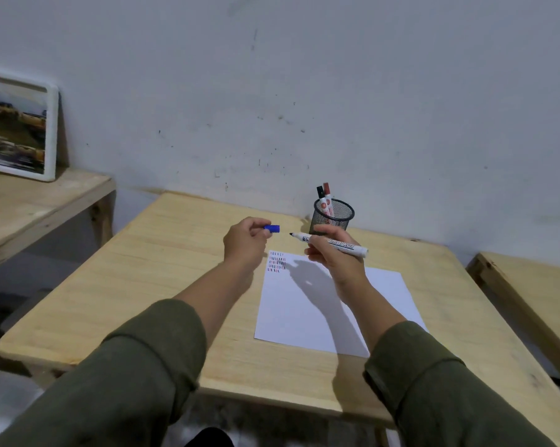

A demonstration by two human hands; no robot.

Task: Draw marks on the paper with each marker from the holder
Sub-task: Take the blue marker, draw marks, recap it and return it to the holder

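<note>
Two hands are engaged: the right hand [332, 253] grips an uncapped marker [333, 244], the left hand [245, 243] pinches its blue cap [272, 228], tip and cap just apart above the paper [320, 311]. Several rows of marks [276, 261] exist; two markers stand in the holder [334, 216], so work appears well advanced
</note>
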